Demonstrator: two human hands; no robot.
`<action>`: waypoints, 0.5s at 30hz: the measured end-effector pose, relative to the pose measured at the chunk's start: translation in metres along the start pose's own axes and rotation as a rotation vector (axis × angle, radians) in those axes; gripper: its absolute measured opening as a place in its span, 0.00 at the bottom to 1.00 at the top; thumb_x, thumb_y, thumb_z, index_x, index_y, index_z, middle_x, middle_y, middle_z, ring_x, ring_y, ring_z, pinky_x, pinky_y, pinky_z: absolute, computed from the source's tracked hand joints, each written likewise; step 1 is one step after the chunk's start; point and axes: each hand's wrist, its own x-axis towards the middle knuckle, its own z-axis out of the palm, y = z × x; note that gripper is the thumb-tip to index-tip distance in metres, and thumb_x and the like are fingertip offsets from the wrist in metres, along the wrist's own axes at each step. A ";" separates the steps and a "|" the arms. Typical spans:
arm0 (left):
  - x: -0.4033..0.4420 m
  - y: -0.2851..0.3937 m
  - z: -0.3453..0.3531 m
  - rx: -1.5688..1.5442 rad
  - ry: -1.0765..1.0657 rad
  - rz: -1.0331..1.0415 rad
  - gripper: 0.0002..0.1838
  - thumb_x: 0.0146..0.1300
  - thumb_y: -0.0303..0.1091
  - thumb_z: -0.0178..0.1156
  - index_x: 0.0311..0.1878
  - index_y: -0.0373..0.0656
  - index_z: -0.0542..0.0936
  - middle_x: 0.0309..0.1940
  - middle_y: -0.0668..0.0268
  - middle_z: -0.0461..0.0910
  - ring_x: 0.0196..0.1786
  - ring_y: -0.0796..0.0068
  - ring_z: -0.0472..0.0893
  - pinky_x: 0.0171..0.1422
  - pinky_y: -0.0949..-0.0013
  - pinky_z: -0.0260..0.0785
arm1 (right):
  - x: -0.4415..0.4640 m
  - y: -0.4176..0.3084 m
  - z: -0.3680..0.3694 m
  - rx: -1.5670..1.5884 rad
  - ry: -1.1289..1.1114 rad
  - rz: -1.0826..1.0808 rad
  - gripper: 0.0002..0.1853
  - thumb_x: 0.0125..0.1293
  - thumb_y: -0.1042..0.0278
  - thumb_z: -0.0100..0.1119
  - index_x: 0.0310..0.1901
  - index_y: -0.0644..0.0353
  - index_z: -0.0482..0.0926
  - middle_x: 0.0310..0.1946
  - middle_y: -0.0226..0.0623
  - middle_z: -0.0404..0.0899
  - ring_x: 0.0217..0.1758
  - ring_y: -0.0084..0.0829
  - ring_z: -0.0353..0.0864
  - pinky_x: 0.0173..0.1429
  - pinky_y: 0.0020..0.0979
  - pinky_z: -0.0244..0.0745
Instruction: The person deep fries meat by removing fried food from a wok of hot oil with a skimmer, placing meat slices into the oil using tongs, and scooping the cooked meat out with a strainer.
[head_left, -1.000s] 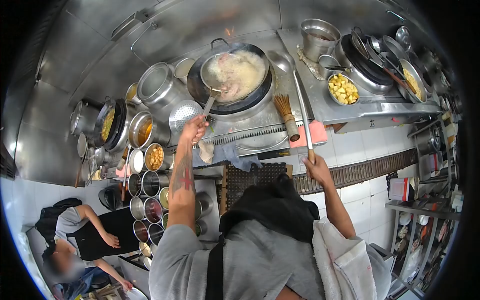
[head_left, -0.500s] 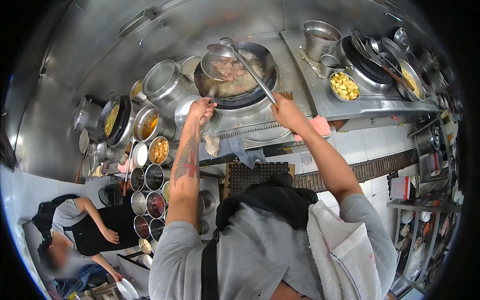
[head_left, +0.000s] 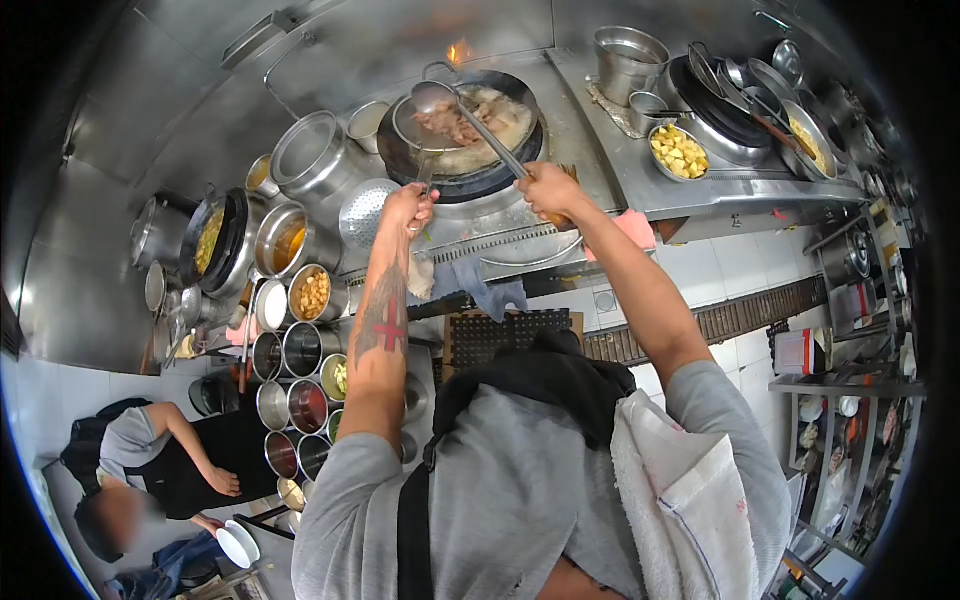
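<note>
My left hand point(head_left: 408, 208) is closed around the handle of a round strainer point(head_left: 425, 168), which lies over the left part of a large dark wok point(head_left: 512, 182). Pieces of cooked-looking meat point(head_left: 448, 126) sit in the strainer. Bubbling pale liquid point(head_left: 508, 112) fills the wok beside it. Wrapped round the long handle of a steel ladle point(head_left: 490, 138) is my right hand point(head_left: 548, 190), on the wok's near right side. The ladle's bowl is over the far part of the strainer, next to the meat.
A small flame point(head_left: 458, 52) rises behind the wok. A perforated skimmer point(head_left: 367, 212) and lidded pot point(head_left: 308, 155) stand left. Several steel containers point(head_left: 308, 405) line the lower left. A bowl of yellow cubes point(head_left: 680, 153) sits right. A co-worker point(head_left: 190, 440) holds a white bowl point(head_left: 238, 545).
My right hand has moved forward and left with the ladle. My left hand has shifted slightly right with the strainer. A flame now shows behind the wok. The whole view has shifted a little.
</note>
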 end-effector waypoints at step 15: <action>-0.016 0.048 -0.018 0.716 0.209 0.246 0.13 0.73 0.37 0.43 0.45 0.36 0.72 0.26 0.59 0.79 0.12 0.83 0.62 0.11 0.76 0.50 | -0.060 -0.003 0.001 -0.457 0.389 -0.249 0.17 0.63 0.67 0.52 0.50 0.67 0.73 0.39 0.63 0.79 0.47 0.56 0.79 0.53 0.51 0.72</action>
